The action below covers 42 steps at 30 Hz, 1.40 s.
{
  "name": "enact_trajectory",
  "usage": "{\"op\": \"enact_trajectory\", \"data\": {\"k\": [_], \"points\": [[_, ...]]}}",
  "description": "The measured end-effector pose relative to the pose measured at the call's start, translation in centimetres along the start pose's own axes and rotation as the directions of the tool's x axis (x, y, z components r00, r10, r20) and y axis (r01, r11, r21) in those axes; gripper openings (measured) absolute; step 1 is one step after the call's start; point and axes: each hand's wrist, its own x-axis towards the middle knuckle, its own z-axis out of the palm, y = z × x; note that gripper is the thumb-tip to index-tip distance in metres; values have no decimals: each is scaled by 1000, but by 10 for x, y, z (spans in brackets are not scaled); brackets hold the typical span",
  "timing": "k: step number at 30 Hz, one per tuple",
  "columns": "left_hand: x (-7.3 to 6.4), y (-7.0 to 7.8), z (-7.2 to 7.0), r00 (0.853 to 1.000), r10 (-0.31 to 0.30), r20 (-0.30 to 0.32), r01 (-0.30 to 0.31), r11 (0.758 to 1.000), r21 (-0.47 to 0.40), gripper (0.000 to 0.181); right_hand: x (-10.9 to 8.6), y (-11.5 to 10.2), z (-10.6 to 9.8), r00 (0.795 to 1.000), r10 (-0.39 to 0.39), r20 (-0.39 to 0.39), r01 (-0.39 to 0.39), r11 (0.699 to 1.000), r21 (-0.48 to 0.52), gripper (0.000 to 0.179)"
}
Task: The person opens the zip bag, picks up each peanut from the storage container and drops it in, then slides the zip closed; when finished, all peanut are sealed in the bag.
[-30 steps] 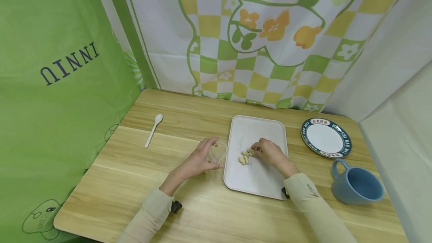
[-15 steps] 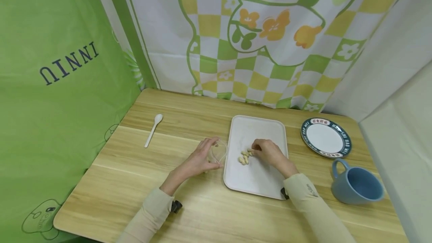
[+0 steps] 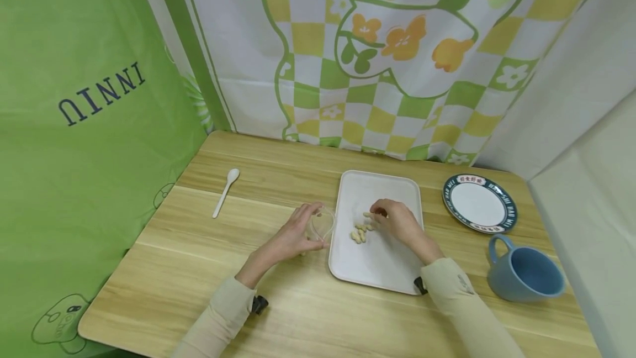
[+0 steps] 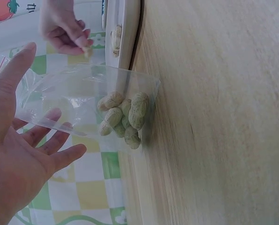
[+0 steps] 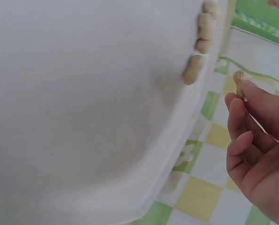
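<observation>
In the head view my left hand (image 3: 290,235) holds a clear plastic zip bag (image 4: 74,96) by its mouth, thumb and fingers spread around it. Several unshelled peanuts (image 4: 138,111) lie in the bottom of the bag, which stands on the table just left of the white tray (image 3: 380,187). Over the tray, my right hand (image 3: 401,224) pinches one peanut (image 5: 239,80) between thumb and fingertips. That peanut is raised above the tray in the right wrist view. Several more peanuts (image 3: 356,236) lie in a small group on the tray, just left of my right hand.
A white spoon (image 3: 226,192) lies on the wooden table (image 3: 278,314) at the left. Right of the tray are a green-rimmed plate (image 3: 480,203) and a blue mug (image 3: 524,272). A patterned curtain (image 3: 367,98) hangs along the far edge.
My right hand has lifted a peanut from the edge of the group and moved slightly up and away from it. My left hand and the bag have stayed in place.
</observation>
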Motion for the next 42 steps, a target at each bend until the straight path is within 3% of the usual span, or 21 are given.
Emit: {"op": "enact_trajectory", "data": {"k": [8, 15, 23, 33, 42], "points": [[1, 1, 0, 1000, -5, -11, 5, 1000, -12, 86, -3, -27, -13, 989, -117, -94, 122, 992, 43, 9], [0, 1, 1, 1000, 7, -11, -7, 1000, -13, 86, -3, -53, -21, 962, -227, -153, 234, 972, 28, 10], [0, 1, 0, 1000, 16, 4, -16, 1000, -3, 85, -3, -77, -24, 922, -355, -157, 362, 932, 20, 10], [0, 2, -1, 999, -24, 42, 25, 999, -24, 86, -1, -91, -16, 915, -381, -135, 387, 922, 24, 10], [2, 3, -1, 1000, 20, 23, -20, 1000, -18, 86, -1, -98, -6, 895, -432, -116, 428, 902, -56, 10]]}}
